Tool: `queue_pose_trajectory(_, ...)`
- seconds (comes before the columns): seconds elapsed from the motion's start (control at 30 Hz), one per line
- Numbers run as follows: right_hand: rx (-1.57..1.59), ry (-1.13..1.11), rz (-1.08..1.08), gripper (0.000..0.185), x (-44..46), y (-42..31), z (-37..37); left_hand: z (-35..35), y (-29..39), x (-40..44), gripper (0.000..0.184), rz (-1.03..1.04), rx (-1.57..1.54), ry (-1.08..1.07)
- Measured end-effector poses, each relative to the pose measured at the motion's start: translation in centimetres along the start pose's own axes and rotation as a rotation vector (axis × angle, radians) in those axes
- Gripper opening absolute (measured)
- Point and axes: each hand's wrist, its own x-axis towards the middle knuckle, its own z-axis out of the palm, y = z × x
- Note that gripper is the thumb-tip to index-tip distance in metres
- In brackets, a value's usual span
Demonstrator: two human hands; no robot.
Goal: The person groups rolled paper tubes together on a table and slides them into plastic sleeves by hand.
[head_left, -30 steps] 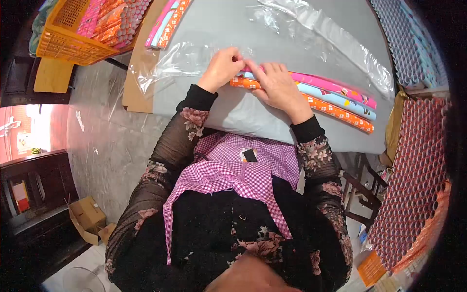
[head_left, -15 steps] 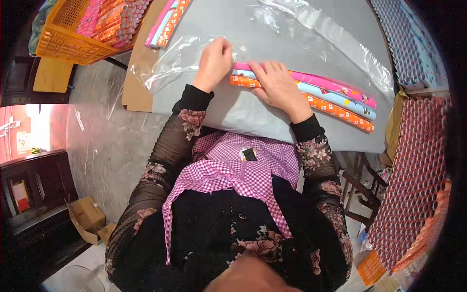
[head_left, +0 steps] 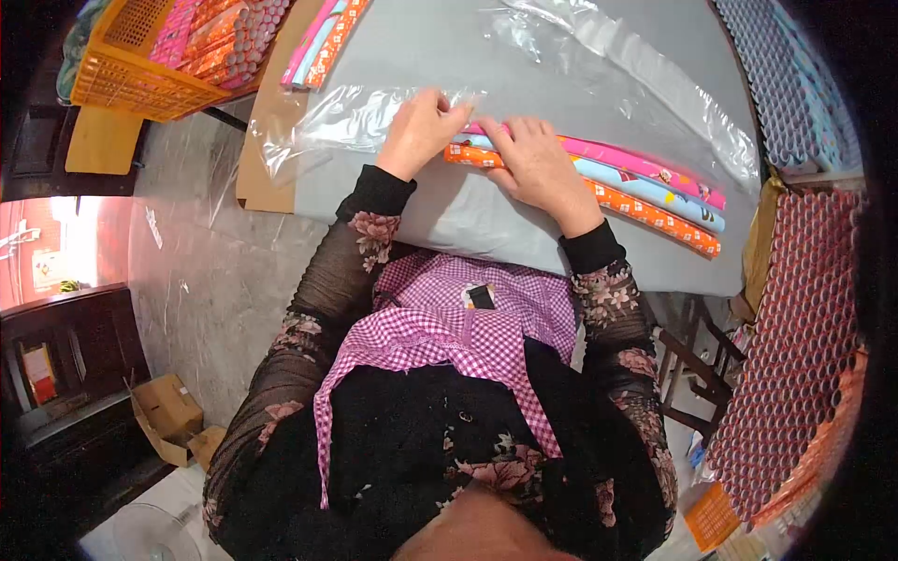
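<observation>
Three patterned paper rolls lie side by side on the grey table: a pink roll [head_left: 645, 166], a light blue roll [head_left: 645, 190] and an orange roll [head_left: 655, 213]. Across them, near their left ends, rests my right hand [head_left: 543, 173], its fingers closed over the bundle. My left hand [head_left: 423, 131] is at the rolls' left ends, thumb and fingers pinched on the edge of a clear plastic bag [head_left: 346, 117]. That bag spreads to the left over the table. The left ends of the pink and blue rolls are partly hidden by my hands.
Another set of rolls [head_left: 323, 47] lies at the table's back left. More clear plastic [head_left: 645, 84] stretches across the right side. A yellow crate [head_left: 140, 89] with several rolls stands at the left. Stacked rolls [head_left: 786, 346] rise along the right.
My left hand has moved slightly right, closer to the rolls' ends, and the bag has shifted with it. My right hand stays on the rolls, almost unmoved.
</observation>
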Motion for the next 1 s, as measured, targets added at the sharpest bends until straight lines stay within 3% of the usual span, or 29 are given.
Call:
queue_pose_trajectory(0.1,-0.001,0.009,-0.006,0.06,0.1,0.1,0.0,0.7,-1.1,0.4,0.028,0.103,-0.004,0.03)
queue_pose_trajectory(0.37,-0.028,0.0,-0.014,0.06,0.0,0.0,-0.1,0.0,-2.6,0.9,0.02,0.04,-0.163,0.187)
queue_pose_trajectory(0.5,-0.011,-0.014,0.0,0.06,0.1,0.0,0.0,0.2,-1.9,-0.2,0.03,0.079,-0.238,0.111)
queue_pose_trajectory(0.67,-0.008,0.03,-0.009,0.058,0.2,-0.1,0.0,0.7,-0.3,-1.5,0.054,0.246,-0.016,0.23)
queue_pose_trajectory(0.8,-0.046,0.015,-0.025,0.054,0.1,0.4,0.6,0.4,1.4,-1.8,0.053,0.17,0.023,0.13)
queue_pose_trajectory(0.87,-0.061,0.011,-0.05,0.051,0.0,0.8,1.0,0.6,1.7,-1.4,0.063,0.153,0.044,0.05)
queue_pose_trajectory(1.0,-0.051,-0.024,-0.019,0.053,0.2,0.2,0.3,1.2,1.4,-1.1,0.062,0.146,0.048,0.078)
